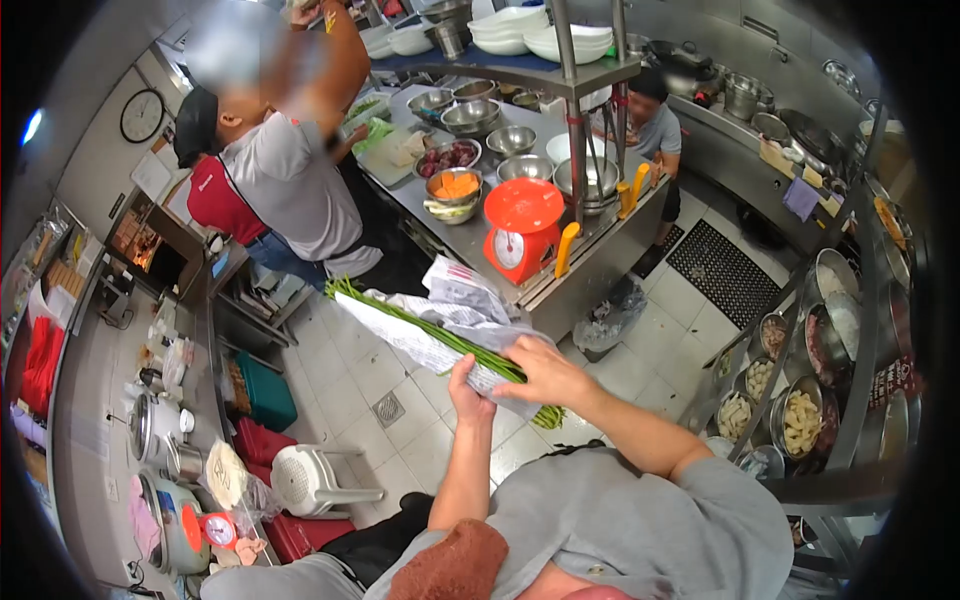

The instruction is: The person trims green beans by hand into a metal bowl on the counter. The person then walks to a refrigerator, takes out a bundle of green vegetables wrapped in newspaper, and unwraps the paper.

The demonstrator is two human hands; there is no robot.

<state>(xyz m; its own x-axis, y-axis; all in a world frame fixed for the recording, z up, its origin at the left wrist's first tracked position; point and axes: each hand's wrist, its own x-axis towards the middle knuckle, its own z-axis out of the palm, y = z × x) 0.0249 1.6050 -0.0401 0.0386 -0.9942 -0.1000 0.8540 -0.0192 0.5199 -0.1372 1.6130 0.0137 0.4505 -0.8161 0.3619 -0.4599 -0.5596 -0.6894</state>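
A bundle of long thin green stalks (445, 335) lies across open newspaper (392, 332) in front of my body, held up off the floor. My left hand (470, 395) grips the near part of the bundle from below, thumb up against the paper. My right hand (548, 372) is over the near end, its fingers closed on the paper and stalks. Cut-looking ends of the stalks stick out beneath my right wrist, and more stick out at the far end. Just beyond the paper, an orange scale (512, 258) stands on the steel counter (470, 235).
On the counter are bowls of orange cubes (455, 187) and dark red pieces (447, 158). Two co-workers stand by it, one at left (300, 170), one behind (655, 130). A white stool (300, 480) is at lower left. Food bowls (800, 420) fill the right rack.
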